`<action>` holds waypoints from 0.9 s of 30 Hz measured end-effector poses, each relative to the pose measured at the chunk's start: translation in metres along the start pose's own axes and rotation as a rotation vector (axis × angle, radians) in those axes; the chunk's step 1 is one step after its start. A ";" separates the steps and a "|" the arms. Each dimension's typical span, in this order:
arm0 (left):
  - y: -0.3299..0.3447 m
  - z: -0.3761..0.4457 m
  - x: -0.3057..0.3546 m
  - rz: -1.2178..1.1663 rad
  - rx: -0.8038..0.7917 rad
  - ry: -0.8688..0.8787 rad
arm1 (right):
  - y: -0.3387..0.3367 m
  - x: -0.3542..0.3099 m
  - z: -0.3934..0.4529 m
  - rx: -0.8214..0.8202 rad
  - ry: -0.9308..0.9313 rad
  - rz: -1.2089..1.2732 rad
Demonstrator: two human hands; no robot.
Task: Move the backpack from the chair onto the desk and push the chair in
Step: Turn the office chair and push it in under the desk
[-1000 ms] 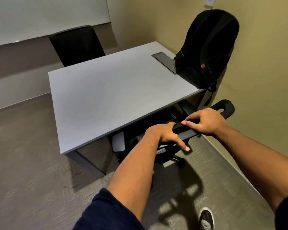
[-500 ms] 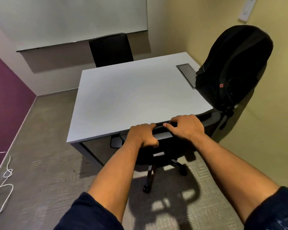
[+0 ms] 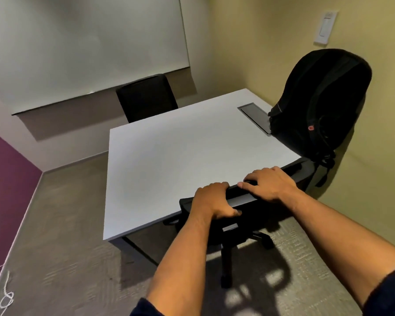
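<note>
A black backpack (image 3: pixel 322 103) stands upright on the right side of the white desk (image 3: pixel 187 156), leaning against the yellow wall. The black office chair (image 3: pixel 244 215) sits tucked under the desk's near edge, its backrest top against the desktop. My left hand (image 3: pixel 212 199) is curled over the top of the backrest. My right hand (image 3: pixel 269 183) lies on the same top edge, just to the right, fingers wrapped over it. The chair's seat is hidden under the desk; its wheeled base (image 3: pixel 228 267) shows on the carpet.
A second black chair (image 3: pixel 146 96) stands at the desk's far side below a whiteboard (image 3: pixel 82 46). A grey cable hatch (image 3: pixel 255 115) is set in the desktop beside the backpack. A white cord (image 3: pixel 6 299) lies on the carpet at lower left by the purple wall.
The chair has rolled forward under the desk with both hands on its backrest, and the backrest has turned square to the desk edge. The backpack has not moved on the desk.
</note>
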State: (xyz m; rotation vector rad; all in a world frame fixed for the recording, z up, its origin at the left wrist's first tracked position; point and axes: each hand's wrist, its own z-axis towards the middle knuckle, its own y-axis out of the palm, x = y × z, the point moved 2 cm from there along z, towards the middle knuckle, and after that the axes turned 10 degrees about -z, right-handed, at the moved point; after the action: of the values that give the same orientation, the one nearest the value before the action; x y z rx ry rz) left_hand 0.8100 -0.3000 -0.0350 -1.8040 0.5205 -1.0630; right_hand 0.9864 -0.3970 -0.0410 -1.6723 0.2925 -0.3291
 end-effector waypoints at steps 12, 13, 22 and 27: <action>-0.015 0.042 -0.020 -0.075 -0.136 -0.097 | 0.000 0.001 0.059 -0.184 -0.144 0.048; -0.016 0.044 -0.018 -0.092 -0.184 -0.133 | 0.001 0.002 0.064 -0.218 -0.167 0.075; -0.025 0.048 -0.003 -0.304 -0.382 -0.371 | 0.005 -0.006 0.098 -0.415 -0.310 0.203; -0.030 0.045 -0.001 -0.380 -0.423 -0.482 | -0.004 -0.009 0.093 -0.411 -0.313 0.213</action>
State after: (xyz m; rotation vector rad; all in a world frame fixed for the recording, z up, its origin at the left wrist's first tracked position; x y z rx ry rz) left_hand 0.8443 -0.2626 -0.0173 -2.5114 0.1080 -0.7449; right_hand 1.0137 -0.3078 -0.0485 -2.0416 0.3134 0.1656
